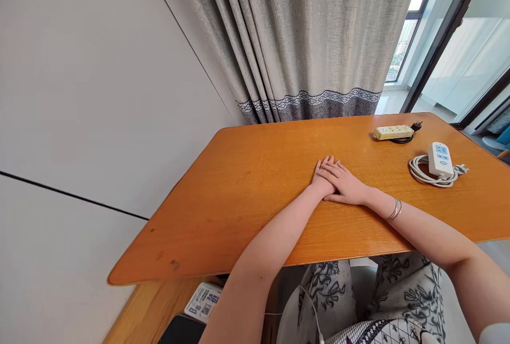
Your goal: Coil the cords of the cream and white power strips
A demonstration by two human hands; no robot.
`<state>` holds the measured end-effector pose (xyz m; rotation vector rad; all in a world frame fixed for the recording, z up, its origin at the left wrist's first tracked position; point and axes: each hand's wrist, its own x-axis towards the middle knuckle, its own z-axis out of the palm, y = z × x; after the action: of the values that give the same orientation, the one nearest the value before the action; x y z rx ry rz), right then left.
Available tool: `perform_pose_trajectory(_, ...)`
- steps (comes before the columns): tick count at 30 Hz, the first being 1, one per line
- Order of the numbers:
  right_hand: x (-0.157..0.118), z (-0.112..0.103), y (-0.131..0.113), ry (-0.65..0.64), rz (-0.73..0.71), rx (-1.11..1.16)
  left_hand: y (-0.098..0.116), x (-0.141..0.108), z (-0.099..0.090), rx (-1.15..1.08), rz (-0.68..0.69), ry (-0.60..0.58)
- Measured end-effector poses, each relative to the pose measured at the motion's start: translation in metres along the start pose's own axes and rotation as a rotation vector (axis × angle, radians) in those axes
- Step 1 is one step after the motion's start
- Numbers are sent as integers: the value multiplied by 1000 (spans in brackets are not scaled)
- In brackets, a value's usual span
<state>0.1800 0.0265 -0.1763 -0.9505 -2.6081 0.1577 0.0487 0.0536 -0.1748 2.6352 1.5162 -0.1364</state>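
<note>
My left hand (323, 180) rests on the orange-brown wooden table (223, 190), right of its middle, partly covered by my right hand. My right hand (347, 184) lies across the back of the left one, its fingers stretched out and a silver bracelet on the wrist. Neither hand shows anything held. To the right of the hands sits a white socket block (440, 160) with its grey-white cable coiled beside it. Farther back is a yellowish power strip (393, 132) with a black cable and plug.
A patterned grey curtain (319, 41) hangs behind the table, with a window and glass door at the right. A pale wall (99, 94) borders the left side. Below the front edge, a white printed box (202, 301) lies near the floor, and a thin white cable crosses my lap.
</note>
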Motion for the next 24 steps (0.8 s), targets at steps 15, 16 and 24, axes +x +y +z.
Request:
perform_pose_trajectory(15,0,0,-3,-21,4,-22,2,-1,-6,67,-24,-56)
perform_pose_trajectory(16,1,0,-3,-19,0,-22,2,-1,-6,74,-29,-55)
perform_pose_trajectory(24,1,-3,-6,-21,4,-5,2,0,-6,78,-34,-57)
